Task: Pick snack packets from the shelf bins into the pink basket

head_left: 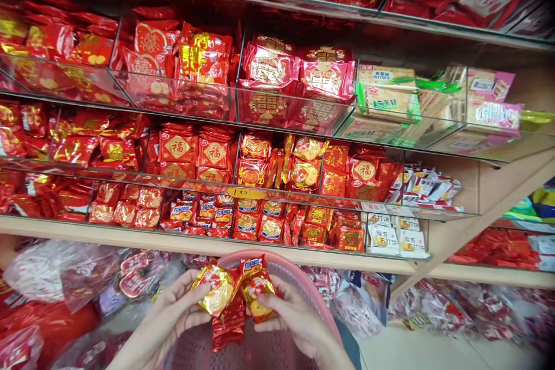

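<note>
Both of my hands are raised over a pink plastic basket (318, 295) and hold small red-and-gold snack packets. Between the thumb and fingers of my left hand (184, 303) is a shiny gold-and-red packet (219, 289). My right hand (290, 309) has its thumb pressed on a red packet with a biscuit picture (258, 289). Another red packet (229, 324) hangs between the two hands; which hand bears it I cannot tell. The fingers behind the packets are partly hidden.
Ahead stand shelves with clear plastic fronts (286, 110), full of red wrapped packets. Green cracker packs (385, 92) and white packets (396, 237) lie to the right. A yellow price tag (246, 192) marks one front. Bagged goods (65, 272) lie below the lowest shelf.
</note>
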Available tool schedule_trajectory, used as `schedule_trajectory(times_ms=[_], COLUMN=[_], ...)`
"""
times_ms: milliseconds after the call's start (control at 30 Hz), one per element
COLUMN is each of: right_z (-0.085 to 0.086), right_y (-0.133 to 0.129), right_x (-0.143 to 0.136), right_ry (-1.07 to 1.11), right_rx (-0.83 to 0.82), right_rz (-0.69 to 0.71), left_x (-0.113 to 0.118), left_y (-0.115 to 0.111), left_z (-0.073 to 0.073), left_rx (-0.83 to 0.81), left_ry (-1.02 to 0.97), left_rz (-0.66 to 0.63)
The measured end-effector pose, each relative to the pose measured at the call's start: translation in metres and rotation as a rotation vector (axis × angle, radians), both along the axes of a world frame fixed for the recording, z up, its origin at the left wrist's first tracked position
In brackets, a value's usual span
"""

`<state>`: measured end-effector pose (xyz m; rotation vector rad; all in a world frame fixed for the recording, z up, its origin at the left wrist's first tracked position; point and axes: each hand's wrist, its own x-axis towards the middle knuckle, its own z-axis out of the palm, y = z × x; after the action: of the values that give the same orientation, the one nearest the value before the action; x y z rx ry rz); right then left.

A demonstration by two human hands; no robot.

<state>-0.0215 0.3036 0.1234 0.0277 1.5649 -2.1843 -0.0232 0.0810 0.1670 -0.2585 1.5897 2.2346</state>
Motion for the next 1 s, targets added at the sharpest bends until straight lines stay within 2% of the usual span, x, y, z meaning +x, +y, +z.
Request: schedule_trajectory(times_ms=[167, 367, 533, 767, 900, 1000], right_z=[-0.005, -0.012, -0.022, -0.063, -0.083, -0.092], right_y=[0.002, 0.002, -0.002, 0.0, 0.006, 0.012], right_x=[0.0, 0.002, 0.011, 0.035, 0.049, 0.056], right_ry=[0.011, 0.03, -0.041, -0.232, -0.11, -0.064], right_rx=[0.083, 0.058, 0.038, -0.103, -0.054, -0.019], right_rz=[0.003, 0.0, 0.055, 0.078, 0.076, 0.079], left_x=[0.003, 0.01, 0.017, 0.033, 0.041, 0.046], left_y=[0.007, 0.025, 0.036, 0.046, 0.047, 0.048], left_z=[-0.006, -0.016, -0.041, -0.077, -0.108, -0.127], left_rx=[0.026, -0.051, -0.172, -0.332, -0.481, -0.439], left_ry=[0.039, 0.149, 0.259, 0.324, 0.315, 0.237], left_rz=[-0.011, -0.119, -0.162, -0.173, -0.152, -0.137])
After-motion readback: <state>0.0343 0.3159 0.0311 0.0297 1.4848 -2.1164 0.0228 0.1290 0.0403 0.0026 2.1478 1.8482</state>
